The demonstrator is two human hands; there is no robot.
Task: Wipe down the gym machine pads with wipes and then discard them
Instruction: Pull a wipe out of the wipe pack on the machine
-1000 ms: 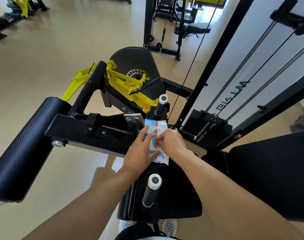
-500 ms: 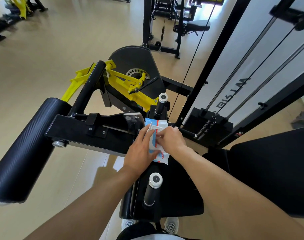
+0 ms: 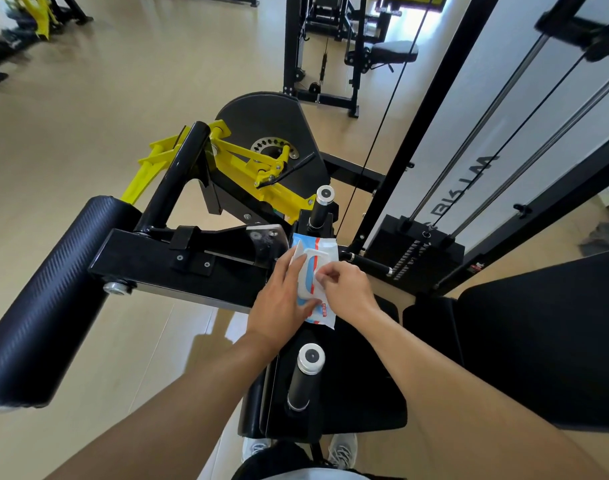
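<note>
Fingers (image 3: 322, 275) of the right hand (image 3: 344, 289) pinch a wipe at the wipes pack (image 3: 318, 275). Left hand (image 3: 278, 303) grips the pack on the black seat pad (image 3: 365, 375).

On the white panel (image 3: 469, 140) behind the weight stack at far right I see large dark letters, turned sideways and partly cut off by the frame; I cannot read a word. The wipes pack (image 3: 322, 271) carries red print, too small to read.
</note>
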